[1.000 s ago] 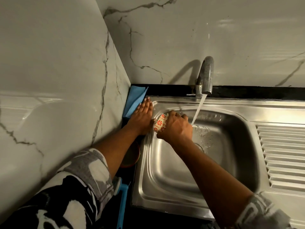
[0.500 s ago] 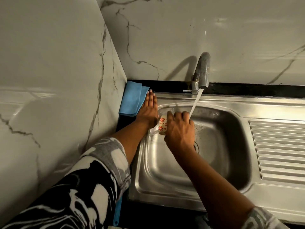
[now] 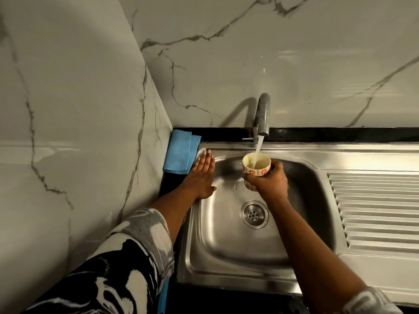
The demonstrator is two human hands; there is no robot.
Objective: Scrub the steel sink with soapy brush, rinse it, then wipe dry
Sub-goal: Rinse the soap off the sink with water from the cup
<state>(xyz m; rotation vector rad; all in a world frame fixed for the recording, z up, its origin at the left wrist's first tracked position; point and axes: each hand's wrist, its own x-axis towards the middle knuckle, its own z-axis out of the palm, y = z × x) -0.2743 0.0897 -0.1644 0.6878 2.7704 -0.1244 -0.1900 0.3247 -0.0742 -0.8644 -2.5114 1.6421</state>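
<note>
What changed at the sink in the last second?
The right hand, gripping the floral cup throughout, turned it mouth-up and shifted it right, under the tap; the water stream now falls into it instead of past it. Unchanged: the left hand rests flat on the steel sink at its left rim, the blue cloth lies in the corner, the tap runs.

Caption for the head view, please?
Right hand holds floral cup under running tap; left hand rests on sink.

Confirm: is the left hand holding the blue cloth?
No, the left hand lies flat on the sink rim, beside the blue cloth.
</note>
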